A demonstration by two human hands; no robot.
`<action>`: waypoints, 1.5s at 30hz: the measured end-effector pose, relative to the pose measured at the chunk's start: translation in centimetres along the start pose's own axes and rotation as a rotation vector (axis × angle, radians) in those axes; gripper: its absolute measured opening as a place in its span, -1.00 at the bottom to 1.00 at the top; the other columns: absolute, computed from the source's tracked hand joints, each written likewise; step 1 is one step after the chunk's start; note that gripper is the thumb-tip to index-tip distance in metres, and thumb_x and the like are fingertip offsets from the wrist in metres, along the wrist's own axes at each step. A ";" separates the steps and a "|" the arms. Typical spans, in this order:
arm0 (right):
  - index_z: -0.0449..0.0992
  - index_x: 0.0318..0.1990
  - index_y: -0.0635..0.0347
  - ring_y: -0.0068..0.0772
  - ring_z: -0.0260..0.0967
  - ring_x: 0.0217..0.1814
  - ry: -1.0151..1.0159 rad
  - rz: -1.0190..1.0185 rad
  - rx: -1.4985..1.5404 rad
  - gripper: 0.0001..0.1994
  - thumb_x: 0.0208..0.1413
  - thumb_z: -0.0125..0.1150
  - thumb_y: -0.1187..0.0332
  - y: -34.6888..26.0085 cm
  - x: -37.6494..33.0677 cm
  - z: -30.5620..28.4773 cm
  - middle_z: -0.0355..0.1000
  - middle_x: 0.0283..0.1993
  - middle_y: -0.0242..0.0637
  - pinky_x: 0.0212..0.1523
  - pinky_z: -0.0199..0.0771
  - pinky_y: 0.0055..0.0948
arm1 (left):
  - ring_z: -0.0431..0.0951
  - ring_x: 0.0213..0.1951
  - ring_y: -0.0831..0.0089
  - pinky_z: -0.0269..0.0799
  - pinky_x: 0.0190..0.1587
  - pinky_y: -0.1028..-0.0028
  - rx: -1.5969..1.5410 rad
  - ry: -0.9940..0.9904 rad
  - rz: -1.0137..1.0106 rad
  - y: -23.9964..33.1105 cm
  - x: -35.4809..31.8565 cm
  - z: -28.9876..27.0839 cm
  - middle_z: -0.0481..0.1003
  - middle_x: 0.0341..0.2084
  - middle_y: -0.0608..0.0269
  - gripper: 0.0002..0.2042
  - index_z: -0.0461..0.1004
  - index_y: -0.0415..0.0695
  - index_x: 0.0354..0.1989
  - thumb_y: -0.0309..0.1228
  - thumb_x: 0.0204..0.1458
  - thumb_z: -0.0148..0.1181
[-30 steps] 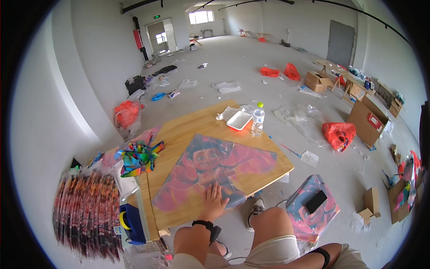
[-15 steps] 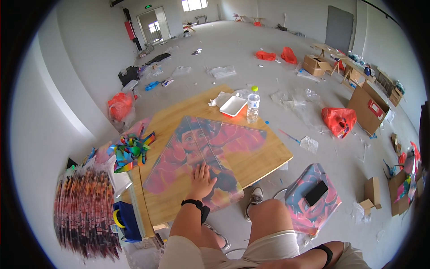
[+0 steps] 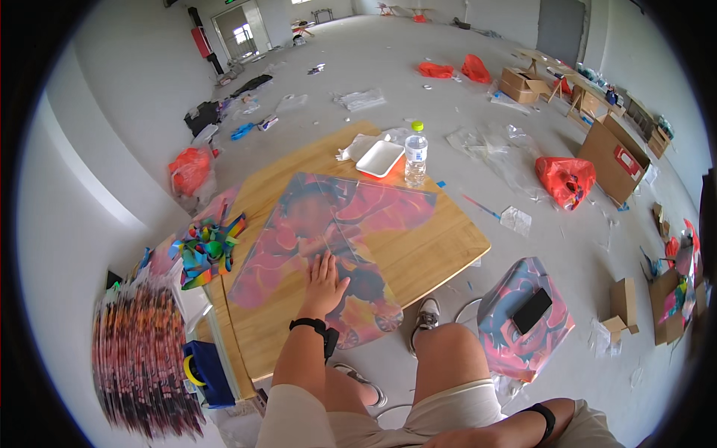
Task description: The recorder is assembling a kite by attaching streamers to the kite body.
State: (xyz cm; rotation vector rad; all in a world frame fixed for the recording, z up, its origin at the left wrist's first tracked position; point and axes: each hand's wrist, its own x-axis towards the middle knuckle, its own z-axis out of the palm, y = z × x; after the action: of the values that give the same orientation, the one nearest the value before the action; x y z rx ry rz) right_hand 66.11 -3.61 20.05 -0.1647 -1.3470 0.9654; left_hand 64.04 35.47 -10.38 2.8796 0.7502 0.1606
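Head view: the left hand (image 3: pixel 324 286), fingers extended and gripping nothing, lies palm-down on the printed sheet (image 3: pixel 340 237) directly beneath it, where even, flat pressure should best prevent creasing, while the right hand's (image 3: pixel 485 436) grip cannot be told.

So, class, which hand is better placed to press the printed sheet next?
Probably the left hand: it lies spread on the printed sheet, while the right arm sits low, its hand unclear.

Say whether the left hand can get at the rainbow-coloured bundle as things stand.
Probably yes: the left hand rests open on the printed sheet, and only that sheet and bare tabletop seem to lie between it and the rainbow-coloured bundle to its left.
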 end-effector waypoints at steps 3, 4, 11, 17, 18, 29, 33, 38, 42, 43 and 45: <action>0.64 -0.30 0.19 -0.31 0.49 -0.43 0.032 0.060 0.022 -0.72 0.24 0.41 0.13 0.1 -0.3 0.1 0.58 -0.32 -0.35 -0.47 0.32 -0.34 | -0.17 0.59 0.07 -0.36 0.56 -0.03 0.011 -0.012 0.000 0.0 0.2 -0.2 -0.09 0.58 0.12 -0.23 -0.03 -0.14 0.56 0.14 0.34 -0.16; 0.64 -0.30 0.19 -0.31 0.49 -0.43 0.041 0.059 0.030 -0.72 0.23 0.41 0.14 0.1 -0.3 0.1 0.58 -0.32 -0.34 -0.47 0.31 -0.34 | -0.18 0.59 0.08 -0.36 0.56 -0.03 0.013 -0.007 0.008 -0.1 0.3 -0.2 -0.09 0.58 0.11 -0.23 -0.03 -0.14 0.56 0.14 0.34 -0.16; 0.66 -0.27 0.20 -0.25 0.56 -0.36 0.014 0.103 -0.028 -0.77 0.27 0.36 0.21 0.1 -0.7 -0.8 0.60 -0.28 -0.28 -0.37 0.46 -0.30 | -0.10 0.56 -0.01 -0.25 0.55 -0.02 -0.002 0.092 0.056 0.0 -0.2 -0.8 -0.04 0.56 0.00 -0.26 -0.01 -0.20 0.54 0.06 0.35 -0.11; 0.55 -0.22 0.36 -0.24 0.48 -0.22 0.539 0.542 -0.159 -0.55 0.47 -0.06 0.10 5.0 -14.0 -5.8 0.55 -0.25 -0.13 -0.21 0.49 -0.26 | -0.02 0.54 -0.01 -0.17 0.54 0.02 0.081 0.202 0.033 2.5 -0.2 0.6 0.04 0.54 0.04 -0.29 0.06 -0.15 0.53 0.03 0.34 -0.07; 0.55 -0.20 0.35 -0.26 0.48 -0.20 0.726 0.666 -0.165 -0.51 0.48 -0.09 0.04 6.4 -17.2 -6.7 0.56 -0.25 -0.13 -0.19 0.48 -0.30 | -0.02 0.54 0.01 -0.17 0.54 0.03 0.075 0.207 0.031 2.8 0.0 0.4 0.04 0.54 0.05 -0.29 0.06 -0.15 0.53 0.04 0.34 -0.08; 0.53 -0.27 0.23 -0.24 0.53 -0.32 1.162 0.502 0.204 -0.56 0.45 -0.09 0.05 12.0 -20.8 -10.9 0.54 -0.31 -0.11 -0.37 0.52 -0.36 | 0.02 0.53 0.01 -0.12 0.53 0.00 0.058 0.231 0.015 1.7 -0.8 0.0 0.09 0.52 0.06 -0.30 0.10 -0.16 0.52 0.03 0.33 -0.05; 0.54 -0.27 0.20 -0.27 0.51 -0.32 1.196 0.457 0.303 -0.56 0.44 -0.07 0.02 12.3 -20.8 -11.5 0.53 -0.33 -0.17 -0.37 0.46 -0.35 | 0.04 0.52 -0.02 -0.10 0.52 -0.03 0.065 0.254 0.024 1.5 -1.5 -0.2 0.11 0.51 0.04 -0.30 0.11 -0.16 0.51 0.02 0.32 -0.03; 0.53 -0.28 0.09 -0.35 0.45 -0.35 1.319 0.419 0.332 -0.54 0.41 0.01 -0.12 11.9 -19.2 -11.0 0.50 -0.37 -0.27 -0.41 0.35 -0.42 | 0.04 0.52 -0.01 -0.10 0.52 -0.03 0.051 0.259 0.013 1.4 -1.7 -0.5 0.11 0.51 0.04 -0.30 0.12 -0.16 0.50 0.03 0.32 -0.03; 0.50 -0.29 0.03 -0.37 0.43 -0.35 1.266 0.443 0.357 -0.57 0.41 0.01 -0.11 12.0 -20.9 -11.3 0.48 -0.38 -0.31 -0.45 0.32 -0.47 | 0.01 0.54 0.04 -0.12 0.53 -0.01 0.046 0.233 -0.017 1.9 -1.7 -0.4 0.08 0.52 0.06 -0.30 0.10 -0.15 0.51 0.04 0.33 -0.07; 0.50 -0.30 0.02 -0.36 0.43 -0.36 1.270 0.437 0.363 -0.58 0.41 0.01 -0.10 12.3 -21.6 -11.5 0.47 -0.39 -0.32 -0.46 0.31 -0.48 | 0.01 0.54 0.05 -0.12 0.53 -0.01 0.042 0.230 -0.024 2.0 -1.6 -0.5 0.07 0.53 0.07 -0.30 0.09 -0.15 0.52 0.05 0.34 -0.08; 0.49 -0.31 0.01 -0.37 0.39 -0.40 1.289 0.440 0.369 -0.59 0.41 0.01 -0.11 12.7 -22.2 -11.7 0.45 -0.42 -0.33 -0.48 0.30 -0.48 | -0.01 0.55 0.07 -0.13 0.53 0.00 0.065 0.237 -0.030 1.8 -1.6 -0.3 0.05 0.54 0.08 -0.29 0.06 -0.15 0.53 0.06 0.35 -0.11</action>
State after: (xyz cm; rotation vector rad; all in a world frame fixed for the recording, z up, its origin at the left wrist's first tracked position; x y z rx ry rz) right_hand 71.86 -5.63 -7.39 -0.6813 0.0659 1.1198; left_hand 63.49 33.19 -9.85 2.9419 0.8515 0.4890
